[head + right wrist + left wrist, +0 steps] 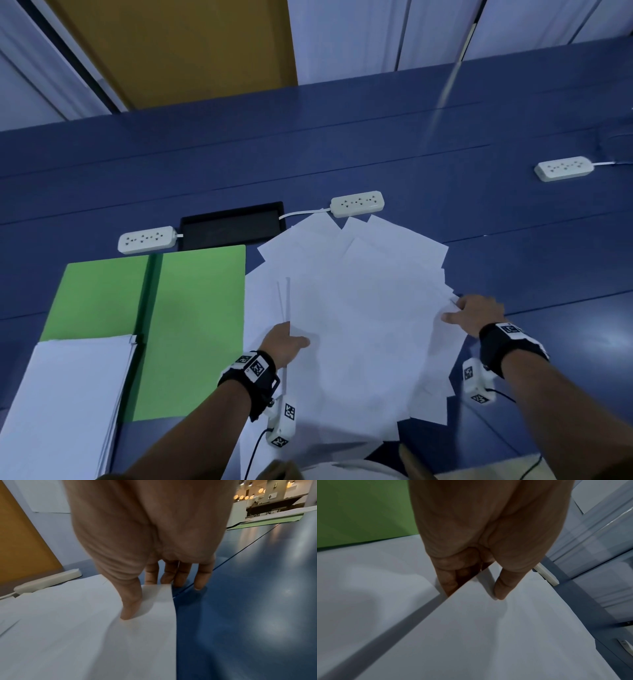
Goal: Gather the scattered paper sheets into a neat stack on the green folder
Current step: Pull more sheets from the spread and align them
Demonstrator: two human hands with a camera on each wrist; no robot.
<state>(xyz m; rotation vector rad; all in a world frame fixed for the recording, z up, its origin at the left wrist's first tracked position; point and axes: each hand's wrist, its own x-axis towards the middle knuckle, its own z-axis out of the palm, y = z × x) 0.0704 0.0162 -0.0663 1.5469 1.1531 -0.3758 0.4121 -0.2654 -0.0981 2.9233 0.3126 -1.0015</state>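
Observation:
An open green folder (pixel 191 308) lies flat at the left of the blue table, and a neat stack of white paper (pixel 68 394) rests on its near left half. Several scattered paper sheets (pixel 359 291) overlap loosely at the centre, just right of the folder. My left hand (pixel 294 337) pinches the left edge of the top sheets (pixel 505 635), with the thumb (pixel 503 588) on top and the fingers (pixel 452 580) underneath. My right hand (pixel 472 311) pinches the right edge of the sheets (pixel 85 628); its thumb (pixel 130 609) lies on top and its fingers (pixel 171 574) reach down behind the raised edge.
Three white power strips lie on the blue table (pixel 513 240): one (pixel 357 204) touching the far edge of the sheets, one (pixel 147 238) beyond the folder, one (pixel 563 168) at the far right. A black recessed cable tray (pixel 233 224) sits behind the folder.

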